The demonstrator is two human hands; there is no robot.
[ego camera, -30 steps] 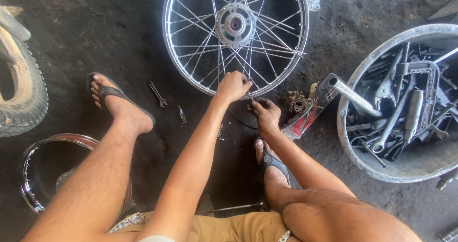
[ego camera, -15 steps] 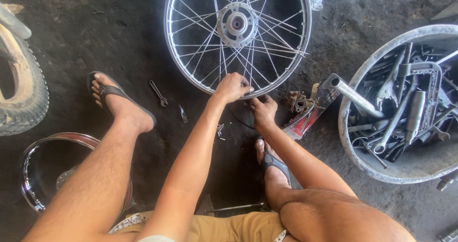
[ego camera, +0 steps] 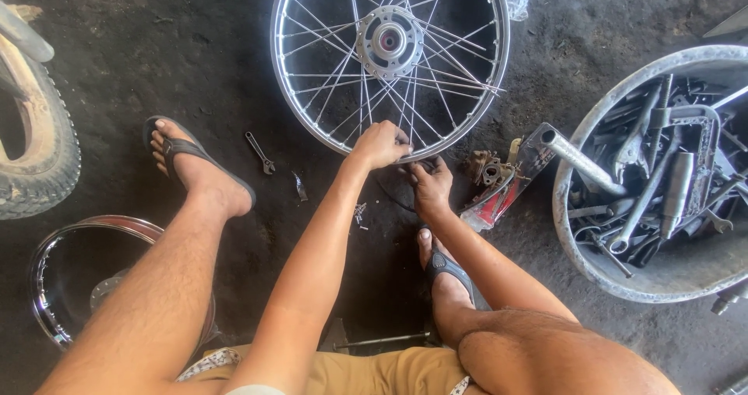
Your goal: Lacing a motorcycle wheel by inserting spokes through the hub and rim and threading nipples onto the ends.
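Little has changed since the earlier frames: both hands stay at the near edge of the wheel, the right hand shifted slightly under the rim.

Head view, looking down. One spoked wheel (ego camera: 389,60) lies flat on the dark, gritty, oil-stained floor (ego camera: 156,60), top centre, just ahead of the seated person. Its rim is a bright, smooth metal ring; many thin wire spokes cross from the rim to one round, ridged metal hub (ego camera: 387,40) at the middle.

The left hand (ego camera: 382,143) rests on the near rim, fingers curled closed over it, gripping it. The right hand (ego camera: 430,181) sits just beside, slightly lower, touching the rim's underside; its fingers are bent, but what they pinch cannot be told.

Two bare legs reach forward, each foot in one dark rubber sandal: the left sandal (ego camera: 183,152) well left of the wheel, the right sandal (ego camera: 442,264) under the right forearm.

One small wrench (ego camera: 259,152) lies between the left foot and the wheel. A few tiny metal bits (ego camera: 360,212) lie scattered below the left wrist.

At right, one round, dented metal basin (ego camera: 592,255) holds a heap of grey tools, too many to count. Between it and the wheel lies one red-and-silver part (ego camera: 510,181).

At left, one knobbly rubber tyre (ego camera: 47,161) sits at the edge, and one shiny bare rim (ego camera: 54,247) lies near it, partly behind the left leg.
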